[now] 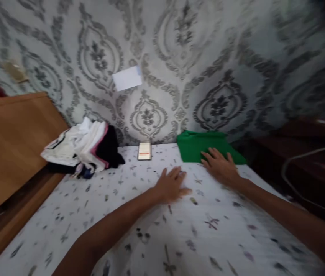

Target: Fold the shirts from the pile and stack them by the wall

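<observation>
My left hand [171, 185] lies with spread fingers on the white patterned sheet [139, 214], holding nothing. Farther right, my right hand [220, 165] is open too, its fingers resting on the near edge of a folded green cloth [202, 143]. That cloth lies flat at the far side of the bed, close to the wall. To the left sits a heap of clothes [90, 147] in white, black and pink. Between the heap and the green cloth stands a small rectangular object [144, 150] with a blurred-out face.
A grey damask-patterned wall [176, 76] rises behind the bed, with a white plate or paper [127, 78] on it. Brown wooden panelling [13, 142] borders the left side. On the right are dark furniture [303, 153] and a pale cable [286, 168].
</observation>
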The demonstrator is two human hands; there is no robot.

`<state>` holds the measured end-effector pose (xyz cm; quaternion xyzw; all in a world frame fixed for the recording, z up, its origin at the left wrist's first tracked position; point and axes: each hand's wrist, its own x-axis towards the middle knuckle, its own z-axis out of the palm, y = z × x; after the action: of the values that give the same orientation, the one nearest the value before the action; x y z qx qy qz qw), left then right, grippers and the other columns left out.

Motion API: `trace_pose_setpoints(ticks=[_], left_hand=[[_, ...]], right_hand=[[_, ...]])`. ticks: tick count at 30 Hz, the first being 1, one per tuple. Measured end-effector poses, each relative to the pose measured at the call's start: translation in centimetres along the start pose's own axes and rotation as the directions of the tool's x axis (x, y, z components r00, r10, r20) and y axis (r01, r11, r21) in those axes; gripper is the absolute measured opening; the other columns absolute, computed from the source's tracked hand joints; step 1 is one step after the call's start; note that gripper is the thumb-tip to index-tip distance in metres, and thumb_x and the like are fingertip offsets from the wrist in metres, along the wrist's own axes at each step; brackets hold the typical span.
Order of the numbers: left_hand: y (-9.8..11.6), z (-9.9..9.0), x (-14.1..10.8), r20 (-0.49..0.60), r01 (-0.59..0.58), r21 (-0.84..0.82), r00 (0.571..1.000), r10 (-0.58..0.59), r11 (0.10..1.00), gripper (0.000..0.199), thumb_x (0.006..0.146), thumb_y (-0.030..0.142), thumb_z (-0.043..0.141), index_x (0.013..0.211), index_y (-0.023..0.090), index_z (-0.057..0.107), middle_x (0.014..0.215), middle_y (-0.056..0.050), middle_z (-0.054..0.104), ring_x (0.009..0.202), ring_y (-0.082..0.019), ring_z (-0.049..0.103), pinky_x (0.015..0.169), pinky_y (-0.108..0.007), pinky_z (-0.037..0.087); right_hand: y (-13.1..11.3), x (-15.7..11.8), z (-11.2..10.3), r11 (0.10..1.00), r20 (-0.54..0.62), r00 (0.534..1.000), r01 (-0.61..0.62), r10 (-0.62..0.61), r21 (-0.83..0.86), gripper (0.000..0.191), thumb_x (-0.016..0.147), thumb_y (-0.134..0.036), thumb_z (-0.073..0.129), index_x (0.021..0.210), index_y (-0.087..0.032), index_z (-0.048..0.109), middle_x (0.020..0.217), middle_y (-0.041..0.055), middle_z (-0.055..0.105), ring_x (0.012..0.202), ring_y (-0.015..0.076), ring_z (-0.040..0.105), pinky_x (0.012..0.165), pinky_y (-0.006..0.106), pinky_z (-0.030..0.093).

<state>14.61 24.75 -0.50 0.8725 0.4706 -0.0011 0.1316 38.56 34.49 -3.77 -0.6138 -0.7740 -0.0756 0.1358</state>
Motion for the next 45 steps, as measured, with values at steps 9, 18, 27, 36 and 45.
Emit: trace_pose_setpoints(ticks=[9, 18, 27, 36, 45], left_hand=[[-5.7, 0.1, -19.0, -0.024, 0.094, -0.105, 0.995, -0.097, 0.99, 0.059, 0.102, 0.056, 0.026, 0.157, 0.035, 0.024, 0.167, -0.004, 0.015, 0.155, -0.028, 0.01, 0.123, -0.059, 0.011], [-12.7, -5.0, -22.8, -0.292, 0.298, 0.024, 0.915, -0.279, 0.954, 0.036, 0.094, 0.021, 0.051, 0.13, 0.021, 0.059, 0.139, -0.011, 0.058, 0.129, -0.023, 0.054, 0.11, -0.038, 0.044], [-16.5, -12.3, -19.3, -0.579, 0.647, 0.16, 0.673, -0.46, 0.745, 0.028, 0.093, 0.012, 0.048, 0.12, 0.012, 0.058, 0.127, -0.019, 0.057, 0.118, -0.031, 0.057, 0.092, -0.043, 0.051], [-16.3, -12.6, -17.9, -0.569, 0.694, 0.192, 0.655, -0.497, 0.694, 0.029, 0.091, 0.005, 0.043, 0.112, 0.013, 0.062, 0.118, -0.018, 0.061, 0.097, -0.029, 0.068, 0.082, -0.041, 0.052], [-16.0, -11.2, -18.9, -0.511, 0.516, 0.321, 0.8, -0.314, 0.794, 0.029, 0.093, 0.008, 0.04, 0.113, 0.014, 0.06, 0.116, -0.014, 0.06, 0.104, -0.026, 0.062, 0.09, -0.04, 0.048]], right_hand=[[-7.4, -11.6, 2.1, 0.905, -0.146, 0.969, 0.238, -0.199, 0.351, 0.047, 0.091, -0.05, 0.038, 0.128, -0.04, 0.065, 0.146, 0.0109, 0.055, 0.139, 0.0319, 0.045, 0.112, 0.059, 0.035], [-20.6, -20.8, -3.3, 0.75, -0.092, 0.866, 0.474, -0.491, 0.461, 0.047, 0.099, -0.04, 0.042, 0.144, -0.037, 0.053, 0.154, 0.0037, 0.047, 0.142, 0.0279, 0.043, 0.116, 0.053, 0.038], [-23.2, -20.8, -5.1, 0.749, -0.061, 0.859, 0.476, -0.508, 0.461, 0.043, 0.1, -0.039, 0.043, 0.14, -0.034, 0.057, 0.15, 0.005, 0.051, 0.139, 0.027, 0.047, 0.117, 0.055, 0.038], [-23.2, -17.7, -4.8, 0.665, -0.001, 0.919, 0.285, -0.393, 0.69, 0.047, 0.098, -0.049, 0.041, 0.136, -0.027, 0.061, 0.148, 0.0105, 0.054, 0.136, 0.0287, 0.05, 0.111, 0.054, 0.044], [-37.6, 4.6, -7.3, 0.167, 0.152, 0.977, -0.126, -0.151, 0.978, 0.041, 0.086, -0.055, 0.053, 0.097, -0.018, 0.067, 0.093, 0.0071, 0.072, 0.094, 0.0225, 0.066, 0.082, 0.035, 0.055]])
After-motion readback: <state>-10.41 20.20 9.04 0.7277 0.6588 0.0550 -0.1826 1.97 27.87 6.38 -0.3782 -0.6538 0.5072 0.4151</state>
